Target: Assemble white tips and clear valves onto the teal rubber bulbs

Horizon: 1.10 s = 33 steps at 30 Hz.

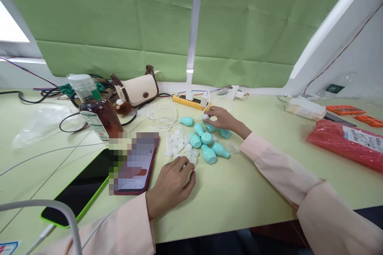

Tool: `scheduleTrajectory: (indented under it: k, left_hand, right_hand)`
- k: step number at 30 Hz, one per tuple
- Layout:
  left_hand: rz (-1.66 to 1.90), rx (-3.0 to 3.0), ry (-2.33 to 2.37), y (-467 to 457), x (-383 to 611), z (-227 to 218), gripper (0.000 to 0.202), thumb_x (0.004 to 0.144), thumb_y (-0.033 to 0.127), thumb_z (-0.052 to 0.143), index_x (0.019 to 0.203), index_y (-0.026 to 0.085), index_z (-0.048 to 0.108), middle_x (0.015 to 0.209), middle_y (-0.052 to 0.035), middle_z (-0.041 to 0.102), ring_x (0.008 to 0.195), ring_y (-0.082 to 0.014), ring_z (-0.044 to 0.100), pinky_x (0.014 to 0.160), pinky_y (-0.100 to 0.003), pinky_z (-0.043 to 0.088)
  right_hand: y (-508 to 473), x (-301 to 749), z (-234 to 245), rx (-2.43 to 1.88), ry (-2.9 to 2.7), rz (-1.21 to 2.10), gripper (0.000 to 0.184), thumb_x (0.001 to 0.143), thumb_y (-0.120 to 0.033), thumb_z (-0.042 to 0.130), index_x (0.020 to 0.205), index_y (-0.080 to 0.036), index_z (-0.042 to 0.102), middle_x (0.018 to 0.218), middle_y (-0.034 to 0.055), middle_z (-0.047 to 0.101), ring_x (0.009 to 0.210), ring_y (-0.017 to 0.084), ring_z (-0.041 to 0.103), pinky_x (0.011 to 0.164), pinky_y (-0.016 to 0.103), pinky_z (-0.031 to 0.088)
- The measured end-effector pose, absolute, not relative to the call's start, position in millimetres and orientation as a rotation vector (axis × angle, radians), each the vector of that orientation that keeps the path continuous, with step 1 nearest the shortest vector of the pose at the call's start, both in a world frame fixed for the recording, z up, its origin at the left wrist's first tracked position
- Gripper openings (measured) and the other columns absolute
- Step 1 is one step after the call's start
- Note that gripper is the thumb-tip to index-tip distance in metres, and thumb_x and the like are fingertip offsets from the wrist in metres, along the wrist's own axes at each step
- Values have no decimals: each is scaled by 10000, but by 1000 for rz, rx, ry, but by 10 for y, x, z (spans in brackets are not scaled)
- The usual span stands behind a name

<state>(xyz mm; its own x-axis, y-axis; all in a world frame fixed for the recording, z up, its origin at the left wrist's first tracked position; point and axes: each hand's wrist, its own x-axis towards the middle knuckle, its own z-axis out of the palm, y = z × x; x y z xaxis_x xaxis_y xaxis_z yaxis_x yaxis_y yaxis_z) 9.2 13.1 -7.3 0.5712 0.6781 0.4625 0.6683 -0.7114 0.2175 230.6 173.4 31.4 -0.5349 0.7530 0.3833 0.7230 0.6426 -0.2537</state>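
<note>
My right hand (223, 119) is closed in a pinch on a small white plastic piece (206, 116), just above the far side of a cluster of glossy teal bowling-pin-shaped pieces (206, 138). Part of another teal piece shows below those fingertips; whether it touches the white piece I cannot tell. My left hand (173, 183) rests on the table, its fingers loosely curled and the thumb apart from them. Nothing shows in that hand. Just beyond its fingertips lies a pile of small translucent white plastic pieces (179, 143), left of the teal ones.
Two phones, one green-edged (80, 187) and one red-cased (137, 167), lie at left. Behind them stand a dark bottle (100, 117) and a cream handbag (140, 89). A yellow power strip (190, 101) and cables lie at the back; a red package (344, 143) is at right.
</note>
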Motion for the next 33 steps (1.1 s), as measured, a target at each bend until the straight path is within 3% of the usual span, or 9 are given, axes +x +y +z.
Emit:
scheduleTrajectory:
  k: [3,6,7,9,11,15,18,25,33]
  left_hand:
    - [872,2647,1149,99,79,-50,134,796,178,398,859,150,512,791,-69,550,744,-188,533,627,-311,454]
    - [1000,2349,1128,37,54,1,196,768,220,470,958,176,444,865,-57,538,768,-174,519,657,-306,452]
    - [1055,2228,1108,17,48,21,258,754,240,496,993,184,414,904,-60,525,785,-170,512,661,-299,454]
    - [1118,2020,1048,-7,48,57,429,722,284,545,1090,197,342,1014,-76,486,860,-176,493,678,-289,457]
    - [1029,1922,992,-10,68,79,551,695,326,583,1156,210,305,1036,-68,489,888,-180,489,686,-280,453]
    - [665,1935,1030,4,146,76,228,759,361,508,902,185,513,744,8,562,680,-137,518,603,-230,421]
    - [551,2076,1179,-15,183,55,190,795,314,433,721,155,505,619,8,534,569,-132,495,522,-225,376]
    - [393,2319,986,-23,141,46,176,833,282,387,839,152,506,731,-30,589,640,-157,543,576,-238,392]
    - [495,2492,654,-9,73,57,192,865,262,331,915,166,489,780,-36,549,669,-144,523,608,-228,410]
  right_hand:
    - [1501,2301,446,-1140,-2171,6,228,782,-350,451,690,-175,563,757,90,535,763,212,500,711,356,385]
    - [1048,2240,498,-1077,-1942,30,205,803,-360,437,699,-207,525,774,74,559,718,191,514,669,343,412]
    - [873,2199,467,-1041,-1908,96,199,815,-358,424,714,-219,525,774,53,570,690,172,529,634,320,433]
    - [543,2093,332,-866,-1799,643,169,785,-358,488,722,-217,558,699,22,577,544,139,525,483,279,439]
    - [296,1987,152,-832,-1806,793,194,788,-362,482,754,-193,571,686,21,566,466,108,509,403,247,435]
    - [109,1884,-61,-807,-1664,1152,165,763,-318,522,846,-176,527,814,34,522,580,98,521,498,238,467]
    - [124,1882,-60,-902,-1734,1240,203,696,-286,601,832,-172,502,709,-11,481,540,70,454,472,195,399]
    - [181,1887,-75,-997,-1651,1547,268,726,-344,553,567,-134,498,358,-73,368,313,29,304,323,168,213]
    - [230,1880,-55,-942,-1136,2107,259,645,-314,574,484,-151,453,251,-102,314,215,15,213,251,150,127]
